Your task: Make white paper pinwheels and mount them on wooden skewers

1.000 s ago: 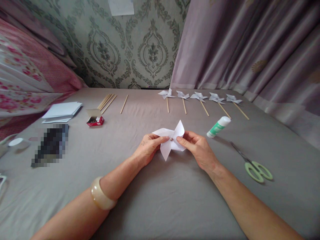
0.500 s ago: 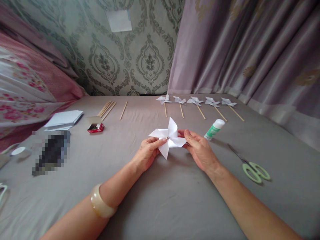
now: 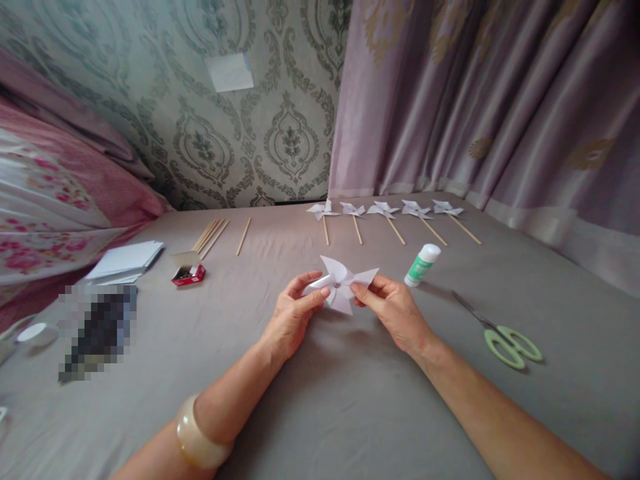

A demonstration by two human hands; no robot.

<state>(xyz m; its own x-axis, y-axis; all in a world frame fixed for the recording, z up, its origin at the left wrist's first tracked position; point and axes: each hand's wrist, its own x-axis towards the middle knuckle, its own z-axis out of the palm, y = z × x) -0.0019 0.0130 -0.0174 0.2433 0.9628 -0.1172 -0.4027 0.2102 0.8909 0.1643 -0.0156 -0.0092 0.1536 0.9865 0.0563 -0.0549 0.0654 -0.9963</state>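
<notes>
A white paper pinwheel (image 3: 340, 275) with a small pin at its centre is held just above the grey cloth, between both hands. My left hand (image 3: 299, 308) pinches its left side, thumb on the front. My right hand (image 3: 393, 308) grips the right blade with the thumb in front and fingers behind. No stick shows on this pinwheel. Right of my right hand stands a glue stick (image 3: 421, 266) with a green and white label. Scissors (image 3: 504, 339) with light green handles lie farther right.
Several finished pinwheels on sticks (image 3: 384, 211) lie in a row at the back. Loose wooden sticks (image 3: 211, 237), an open red box (image 3: 189, 275) of small metal pins and a stack of white paper (image 3: 123, 261) are on the left. A blurred dark object (image 3: 103, 330) lies nearby.
The pinwheel has turned in my hands, and my left thumb has moved off its centre. My right thumb has shifted inward, closer to the pin. The camera view has tilted slightly up.
</notes>
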